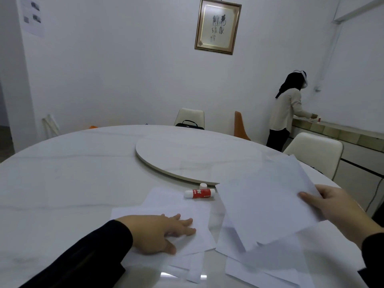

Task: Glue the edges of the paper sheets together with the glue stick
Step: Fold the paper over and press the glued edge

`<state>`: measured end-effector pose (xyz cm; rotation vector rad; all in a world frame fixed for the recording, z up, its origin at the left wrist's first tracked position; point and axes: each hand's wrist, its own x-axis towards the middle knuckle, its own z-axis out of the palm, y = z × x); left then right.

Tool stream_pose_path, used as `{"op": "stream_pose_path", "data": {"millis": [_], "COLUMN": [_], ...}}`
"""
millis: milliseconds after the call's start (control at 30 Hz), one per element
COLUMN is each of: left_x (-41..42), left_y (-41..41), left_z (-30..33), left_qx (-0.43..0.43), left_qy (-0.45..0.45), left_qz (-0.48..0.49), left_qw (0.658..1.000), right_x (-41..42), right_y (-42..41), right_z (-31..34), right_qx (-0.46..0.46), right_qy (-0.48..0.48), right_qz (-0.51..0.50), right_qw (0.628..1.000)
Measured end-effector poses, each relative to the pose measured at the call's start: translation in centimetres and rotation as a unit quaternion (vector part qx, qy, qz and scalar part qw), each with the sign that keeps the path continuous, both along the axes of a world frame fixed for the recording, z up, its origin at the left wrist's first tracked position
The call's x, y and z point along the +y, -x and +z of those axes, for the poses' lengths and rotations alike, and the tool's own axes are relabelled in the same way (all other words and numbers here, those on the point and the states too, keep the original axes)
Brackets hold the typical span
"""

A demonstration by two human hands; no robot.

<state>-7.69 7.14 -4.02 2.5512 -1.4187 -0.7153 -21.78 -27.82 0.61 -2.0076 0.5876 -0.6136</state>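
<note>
Holding one sheet up, pressing another down

Reaching in from the lower left, my left hand (164, 233) lies palm down on the paper sheets (166, 206) spread at the near edge of the tabletop (62, 173). Its fingers are stretched flat and slightly spread, pointing right, with the thumb tucked along the near side; that grip is open and closes on nothing, it only presses. A dark sleeve (87, 256) covers the forearm up to the wrist.

My right hand (336, 206) comes in from the right edge, wrist bent inward. Its grip is closed on the right edge of a single sheet (266, 204): the thumb lies on top of the paper and the other fingers are hidden beneath it. This sheet is lifted and tilted, its far corner raised above the tabletop, and it overhangs more loose sheets (259, 265) that lie flat and overlapping under it.

Between my two hands and a little farther away, the glue stick (200, 193) lies on its side, red label up, resting on the far corner of the flat sheets. Its white cap (203, 185) sits apart just behind it, close to the rim of the round turntable (187, 154) in the middle of the tabletop
</note>
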Motion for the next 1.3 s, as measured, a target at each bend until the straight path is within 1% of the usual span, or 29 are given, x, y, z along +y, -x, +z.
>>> {"op": "stream_pose_path", "data": {"millis": [67,133,200,300,367,400,433,467,500,533,567,600,633,667,767,867,967,1133,1200,1300], "left_x": [0.5,0.8,1.1,1.7,2.0,2.1,2.3,2.5,2.9,3.3,3.9,4.5,5.2,5.9,8.0,9.7,10.2,10.5,10.6,10.7], "left_y": [0.1,0.1,0.1,0.2,0.0,0.0,0.1,0.1,0.1,0.0,-0.2,-0.1,0.0,0.1,-0.1,-0.1,0.3,0.2,0.1,-0.1], "left_z": [0.2,0.4,0.4,0.0,-0.4,-0.3,-0.1,0.4,1.2,2.0,2.8,3.4,3.8,3.9,3.1,1.9,1.1,0.2,-0.2,-0.6], "left_qx": [0.009,0.015,0.020,0.043,0.057,0.061,0.070,0.103,0.157,0.215,0.258,0.278,0.273,0.251,0.151,0.092,0.039,0.029,0.019,0.003], "left_qy": [0.004,0.019,0.041,0.081,0.129,0.183,0.261,0.350,0.428,0.479,0.497,0.494,0.482,0.467,0.434,0.407,0.394,0.365,0.349,0.334], "left_qz": [0.002,0.009,0.013,0.017,0.038,0.075,0.137,0.216,0.292,0.349,0.384,0.404,0.416,0.426,0.462,0.496,0.516,0.521,0.520,0.521], "left_qw": [1.000,1.000,0.999,0.996,0.989,0.978,0.953,0.906,0.841,0.776,0.734,0.718,0.721,0.733,0.759,0.762,0.759,0.771,0.779,0.785], "right_x": [0.5,1.1,2.1,4.6,6.7,7.8,8.9,10.2,11.3,12.6,13.7,14.9,16.0,17.0,18.8,19.6,19.7,19.7,19.5,19.3], "right_y": [-0.4,-1.0,-1.7,-2.9,-3.7,-4.0,-4.4,-4.6,-4.9,-5.1,-5.4,-5.7,-6.0,-6.3,-6.8,-6.7,-6.8,-7.0,-7.0,-7.1], "right_z": [-0.5,-1.1,-1.6,-1.9,-2.0,-2.0,-2.1,-2.2,-2.4,-2.6,-2.9,-3.2,-3.6,-3.9,-4.8,-5.0,-5.3,-5.7,-6.0,-6.4], "right_qx": [-0.025,-0.063,-0.090,-0.102,-0.102,-0.104,-0.107,-0.107,-0.107,-0.105,-0.104,-0.099,-0.092,-0.082,-0.048,-0.018,0.005,0.034,0.038,0.047], "right_qy": [-0.047,-0.119,-0.197,-0.286,-0.324,-0.338,-0.346,-0.348,-0.345,-0.340,-0.333,-0.326,-0.317,-0.310,-0.305,-0.289,-0.242,-0.151,-0.129,-0.103], "right_qz": [-0.012,-0.027,-0.032,-0.019,-0.007,0.000,0.008,0.018,0.029,0.040,0.050,0.058,0.066,0.073,0.104,0.134,0.119,0.094,0.083,0.096], "right_qw": [0.999,0.991,0.976,0.952,0.941,0.935,0.932,0.931,0.932,0.934,0.936,0.938,0.942,0.944,0.945,0.948,0.963,0.984,0.987,0.989]}}
